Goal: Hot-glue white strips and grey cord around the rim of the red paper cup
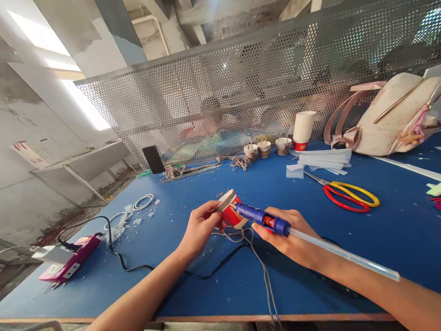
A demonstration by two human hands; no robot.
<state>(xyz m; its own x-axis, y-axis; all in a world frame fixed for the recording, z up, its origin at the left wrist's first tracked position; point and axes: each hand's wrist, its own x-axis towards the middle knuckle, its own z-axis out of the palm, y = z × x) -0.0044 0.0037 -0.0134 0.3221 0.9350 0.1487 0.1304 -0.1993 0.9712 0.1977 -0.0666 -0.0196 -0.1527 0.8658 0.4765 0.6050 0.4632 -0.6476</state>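
A red and white paper cup (pixel 234 215) is tilted in my left hand (pixel 204 225), whose fingers close around its rim end. Grey-brown cord (pixel 225 201) wraps part of the cup near that end, and its loose strands trail down over the table's front edge. My right hand (pixel 287 234) grips a blue hot glue gun (pixel 253 213) with a long clear glue stick (pixel 344 253) sticking out of its back. The gun's nozzle points at the cup's side beside the cord; whether it touches cannot be made out.
On the blue table (pixel 193 303), red-and-yellow scissors (pixel 351 195), white strips (pixel 324 161) and stacked paper cups (pixel 303 128) lie right. Cord-wrapped cups (pixel 263 149), cord bundles (pixel 186 171) and a phone (pixel 153 159) line a perforated screen (pixel 193 101). A pink power strip (pixel 74 264) sits left.
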